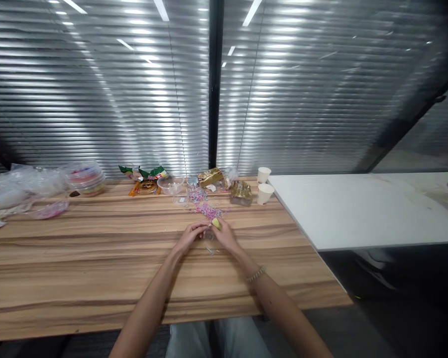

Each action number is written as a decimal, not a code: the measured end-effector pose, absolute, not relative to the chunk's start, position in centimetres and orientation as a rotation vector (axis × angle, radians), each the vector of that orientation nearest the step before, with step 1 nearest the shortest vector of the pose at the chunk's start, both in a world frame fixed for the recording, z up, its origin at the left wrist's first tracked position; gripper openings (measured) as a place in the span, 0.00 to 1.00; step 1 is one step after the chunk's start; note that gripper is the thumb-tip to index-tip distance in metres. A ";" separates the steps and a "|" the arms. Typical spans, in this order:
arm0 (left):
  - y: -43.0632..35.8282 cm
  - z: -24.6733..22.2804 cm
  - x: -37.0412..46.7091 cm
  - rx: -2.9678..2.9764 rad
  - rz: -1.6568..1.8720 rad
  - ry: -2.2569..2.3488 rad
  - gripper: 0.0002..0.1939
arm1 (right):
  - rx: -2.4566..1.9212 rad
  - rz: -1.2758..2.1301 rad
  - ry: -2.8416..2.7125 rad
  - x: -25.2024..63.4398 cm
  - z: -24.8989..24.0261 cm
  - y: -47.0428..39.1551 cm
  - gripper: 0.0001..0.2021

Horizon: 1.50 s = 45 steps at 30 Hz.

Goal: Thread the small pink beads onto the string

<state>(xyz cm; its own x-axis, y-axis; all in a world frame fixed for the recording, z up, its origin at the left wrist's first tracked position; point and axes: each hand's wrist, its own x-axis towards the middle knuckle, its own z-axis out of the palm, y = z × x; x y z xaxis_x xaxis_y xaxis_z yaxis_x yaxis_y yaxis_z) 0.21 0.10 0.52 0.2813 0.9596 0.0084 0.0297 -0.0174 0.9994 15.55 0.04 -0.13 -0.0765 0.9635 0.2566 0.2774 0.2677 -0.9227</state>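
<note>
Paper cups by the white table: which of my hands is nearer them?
Right. The right hand lies below-left of the paper cups; the left hand sits beside it, farther left.

Ceiling strip lights are reflecting as white streaks in the glass wall [134, 89] and its closed blinds, throwing broad glare bands across them. The wooden counter [97, 258] is sitting evenly lit, with only soft, faint shadows under the arms. The wide lens is bending straight lines near the edges, and the right side is falling into darkness. Small distant things are looking soft and blurred
</note>
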 end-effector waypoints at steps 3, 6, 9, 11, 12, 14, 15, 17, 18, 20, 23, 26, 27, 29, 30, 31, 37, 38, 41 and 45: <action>0.3 0.0 0.0 1.301 1.062 1.029 0.19 | -1.032 1.037 -1.603 15.5 0.2 -0.2 0.11; 0.4 0.0 -0.2 1.307 1.104 1.074 0.21 | -0.947 1.155 -1.569 15.5 0.3 -0.2 0.14; 0.6 -0.1 -0.6 1.307 1.178 1.157 0.23 | -0.914 1.339 -1.483 15.5 0.0 -0.1 0.18; 0.8 -0.4 -0.8 1.310 1.222 1.208 0.22 | -0.889 1.456 -1.417 15.5 -0.3 0.0 0.20; 1.0 -0.5 -0.9 1.320 1.234 1.228 0.22 | -0.878 1.483 -1.404 15.5 -0.5 0.0 0.21; 1.1 -0.8 -1.1 1.355 1.239 1.260 0.22 | -0.877 1.469 -1.435 15.5 -0.7 0.0 0.21; 1.2 -0.9 -1.1 1.376 1.238 1.269 0.22 | -0.888 1.440 -1.467 15.5 -0.8 0.0 0.21; 1.2 -0.9 -1.0 1.415 1.254 1.272 0.21 | -0.913 1.380 -1.522 15.6 -0.8 0.0 0.22; 1.2 -0.9 -0.9 1.434 1.272 1.270 0.19 | -0.924 1.356 -1.539 15.6 -0.8 0.0 0.22; 1.1 -0.8 -0.8 1.482 1.309 1.264 0.17 | -0.945 1.295 -1.571 15.7 -0.6 0.1 0.23; 0.9 -0.6 -0.7 1.554 1.307 1.246 0.16 | -0.968 1.198 -1.643 15.8 -0.3 0.1 0.23; 0.7 -0.4 -0.6 1.632 1.257 1.217 0.17 | -0.970 1.154 -1.715 16.0 -0.1 -0.1 0.23; 0.6 -0.3 -0.7 1.671 1.243 1.209 0.17 | -0.965 1.146 -1.733 16.1 0.0 -0.1 0.23; 0.6 -0.2 -0.7 1.758 1.213 1.199 0.16 | -0.953 1.123 -1.763 16.2 0.2 -0.2 0.22; 0.6 -0.1 -0.7 1.795 1.198 1.195 0.16 | -0.947 1.106 -1.778 16.2 0.3 -0.3 0.22; 0.6 0.0 -0.7 1.822 1.183 1.193 0.16 | -0.944 1.086 -1.791 16.2 0.4 -0.4 0.21; 0.5 0.6 -0.9 1.827 1.123 1.210 0.16 | -0.950 0.939 -1.847 16.1 0.8 -0.5 0.20; 0.5 0.8 -0.9 1.807 1.112 1.211 0.16 | -0.950 0.929 -1.847 16.0 0.8 -0.5 0.19; 0.5 0.9 -0.9 1.736 1.093 1.233 0.17 | -0.952 0.945 -1.840 16.0 0.8 -0.3 0.19; 0.6 0.6 -1.1 1.704 1.092 1.255 0.16 | -0.952 1.047 -1.763 16.0 0.5 -0.1 0.20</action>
